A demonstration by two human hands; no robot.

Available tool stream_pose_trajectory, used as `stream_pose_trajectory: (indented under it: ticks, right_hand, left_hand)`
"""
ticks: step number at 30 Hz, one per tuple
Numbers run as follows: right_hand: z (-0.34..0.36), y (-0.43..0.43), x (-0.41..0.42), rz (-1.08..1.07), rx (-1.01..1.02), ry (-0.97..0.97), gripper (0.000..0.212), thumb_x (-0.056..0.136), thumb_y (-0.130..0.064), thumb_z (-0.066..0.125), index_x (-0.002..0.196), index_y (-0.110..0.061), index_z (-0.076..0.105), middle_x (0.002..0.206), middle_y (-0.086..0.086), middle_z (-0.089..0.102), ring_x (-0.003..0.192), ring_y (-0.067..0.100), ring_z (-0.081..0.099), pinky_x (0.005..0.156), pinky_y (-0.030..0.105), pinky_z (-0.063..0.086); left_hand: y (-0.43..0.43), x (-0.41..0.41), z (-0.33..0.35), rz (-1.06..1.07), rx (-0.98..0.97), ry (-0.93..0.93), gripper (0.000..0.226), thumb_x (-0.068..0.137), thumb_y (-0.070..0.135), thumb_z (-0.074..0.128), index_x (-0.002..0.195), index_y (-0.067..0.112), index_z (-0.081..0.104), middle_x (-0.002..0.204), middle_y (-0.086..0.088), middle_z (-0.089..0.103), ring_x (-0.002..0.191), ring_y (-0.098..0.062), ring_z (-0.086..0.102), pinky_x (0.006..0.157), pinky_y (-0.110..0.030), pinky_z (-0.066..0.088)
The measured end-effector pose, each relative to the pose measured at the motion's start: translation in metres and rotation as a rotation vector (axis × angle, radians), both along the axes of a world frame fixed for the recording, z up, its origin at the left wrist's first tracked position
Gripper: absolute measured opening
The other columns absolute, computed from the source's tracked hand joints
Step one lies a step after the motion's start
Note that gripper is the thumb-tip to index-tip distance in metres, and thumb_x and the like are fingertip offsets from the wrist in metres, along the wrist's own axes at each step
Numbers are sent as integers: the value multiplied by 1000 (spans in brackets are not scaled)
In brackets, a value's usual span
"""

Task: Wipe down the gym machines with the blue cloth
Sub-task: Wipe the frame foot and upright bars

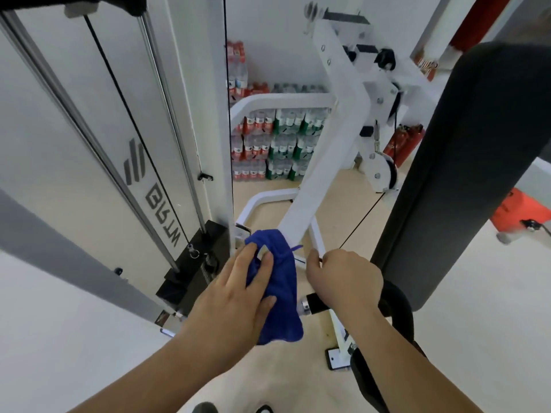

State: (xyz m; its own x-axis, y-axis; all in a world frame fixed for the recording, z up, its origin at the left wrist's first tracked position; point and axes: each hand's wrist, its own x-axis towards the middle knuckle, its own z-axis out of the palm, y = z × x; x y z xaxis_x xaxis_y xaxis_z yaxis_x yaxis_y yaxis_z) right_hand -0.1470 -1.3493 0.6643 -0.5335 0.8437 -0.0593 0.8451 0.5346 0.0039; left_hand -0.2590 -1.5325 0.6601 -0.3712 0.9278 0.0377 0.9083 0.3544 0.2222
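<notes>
White machine arm (325,162) slants down, blue cloth (283,308) draped over its lower end. Left hand (235,296) presses flat on the cloth, fingers spread; right hand (346,281), just beside it, curls round the black handle (316,304).

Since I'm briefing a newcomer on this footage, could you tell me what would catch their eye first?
The blue cloth stands out at centre, pressed by the left hand against the lower end of a slanting white machine arm. Beside it the right hand grips a black handle, and packs of bottled water are stacked against the far wall.
</notes>
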Motion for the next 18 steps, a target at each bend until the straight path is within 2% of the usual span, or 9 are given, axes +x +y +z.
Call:
stream_pose_trajectory:
  ticks: [2, 3, 5, 8, 10, 12, 14, 16, 18]
  right_hand:
    - [1, 3, 0, 21, -6, -2, 59, 100, -58, 28, 63, -22, 56, 56, -5, 57, 51, 16, 58, 61, 32, 56]
    - [1, 5, 2, 34, -14, -15, 56, 101, -58, 30, 65, -22, 55, 58, -5, 57, 52, 16, 58, 62, 32, 56]
    - [6, 5, 6, 47, -45, -50, 47, 102, -52, 36, 69, -22, 52, 62, -6, 57, 56, 15, 59, 65, 32, 56]
    - [9, 3, 4, 83, -38, -80, 38, 103, -48, 38, 77, -24, 51, 66, -7, 55, 62, 13, 61, 70, 32, 58]
    - [5, 3, 1, 52, -26, -26, 52, 103, -54, 31, 71, -23, 56, 61, -6, 57, 57, 14, 61, 66, 32, 57]
    - [-1, 1, -1, 25, 4, 2, 59, 102, -56, 27, 64, -21, 56, 56, -4, 56, 53, 17, 59, 59, 30, 53]
    - [-1, -1, -1, 20, 29, 0, 61, 102, -56, 26, 62, -21, 56, 54, -4, 55, 51, 17, 58, 57, 29, 53]
    - [3, -1, 0, 44, 29, -36, 56, 103, -56, 28, 69, -23, 59, 59, -5, 58, 53, 14, 59, 61, 30, 56]
    - [6, 0, 4, 114, 25, -99, 33, 103, -46, 41, 86, -27, 62, 70, -8, 61, 62, 13, 62, 68, 31, 58]
  left_hand:
    - [28, -19, 0, 9, -41, -114, 51, 105, 45, 35, 145, 16, 47, 147, -17, 47, 128, -33, 53, 99, -44, 56]
    - [43, -27, 4, 19, -51, -171, 49, 105, 46, 33, 142, 17, 46, 136, -13, 53, 120, -32, 58, 97, -45, 54]
    - [60, -33, 4, 62, -42, -238, 55, 106, 50, 26, 152, 20, 30, 123, -8, 58, 107, -30, 62, 93, -45, 52]
    - [40, -18, 10, 83, -81, -219, 63, 107, 51, 20, 162, 27, 0, 130, -4, 52, 99, -20, 61, 91, -37, 54]
    - [13, -9, 14, 48, -130, -175, 63, 104, 54, 12, 159, 33, -10, 130, 2, 46, 93, -11, 55, 88, -27, 52]
    - [2, -8, 17, 47, -190, -154, 64, 100, 53, 5, 158, 33, -13, 130, 4, 43, 90, -10, 52, 84, -24, 51]
    - [17, -12, 22, 16, -241, -143, 61, 107, 43, 17, 161, 23, -1, 137, -1, 42, 96, -14, 55, 87, -29, 53]
    - [49, -21, 25, -31, -284, -98, 54, 111, 28, 28, 160, 9, 18, 152, -11, 36, 107, -25, 55, 91, -40, 53]
    - [81, -32, 28, -50, -311, -36, 47, 109, 22, 32, 151, 2, 34, 160, -24, 26, 111, -35, 53, 89, -47, 54]
